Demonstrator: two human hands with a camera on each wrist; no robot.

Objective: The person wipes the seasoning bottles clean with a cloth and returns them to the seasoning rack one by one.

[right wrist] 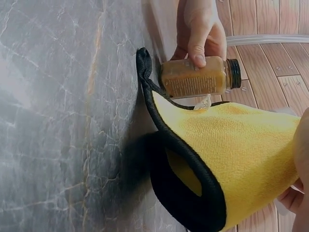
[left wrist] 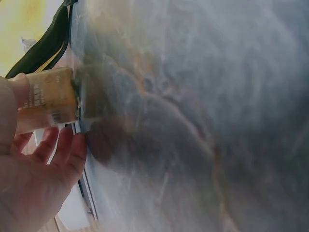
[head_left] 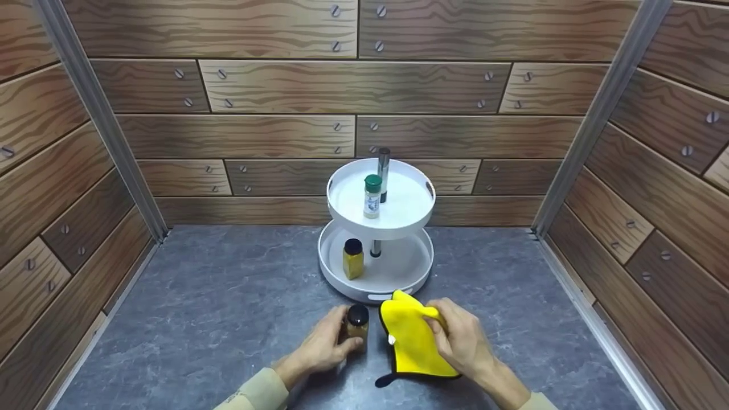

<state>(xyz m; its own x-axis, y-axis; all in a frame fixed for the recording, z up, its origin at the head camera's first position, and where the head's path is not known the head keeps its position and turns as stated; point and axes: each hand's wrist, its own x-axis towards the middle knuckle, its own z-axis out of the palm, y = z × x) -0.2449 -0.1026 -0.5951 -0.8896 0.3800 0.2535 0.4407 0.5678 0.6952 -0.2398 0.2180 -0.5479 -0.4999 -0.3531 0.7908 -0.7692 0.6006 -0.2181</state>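
My left hand (head_left: pixel 324 344) holds a square spice jar (head_left: pixel 357 320) with a black lid, its thumb and fingers on opposite sides. Brown-orange contents and a printed label show on the jar (right wrist: pixel 193 79) in the right wrist view, with its base close to the table. My right hand (head_left: pixel 462 336) pinches a yellow cloth (head_left: pixel 416 341) edged in black near its top. The cloth (right wrist: pixel 246 150) hangs in a fold beside the jar, its lower edge and black loop near the table. A small white tag (right wrist: pixel 203 103) sticks out from its edge.
Behind the hands stands a white two-tier round tray (head_left: pixel 336 279) with a metal post. A green-capped shaker (head_left: pixel 372 199) is on the upper tier, and a black-capped yellow spice jar (head_left: pixel 353 262) on the lower. Wood-patterned walls (head_left: pixel 273 85) enclose the grey marbled table (head_left: pixel 228 285).
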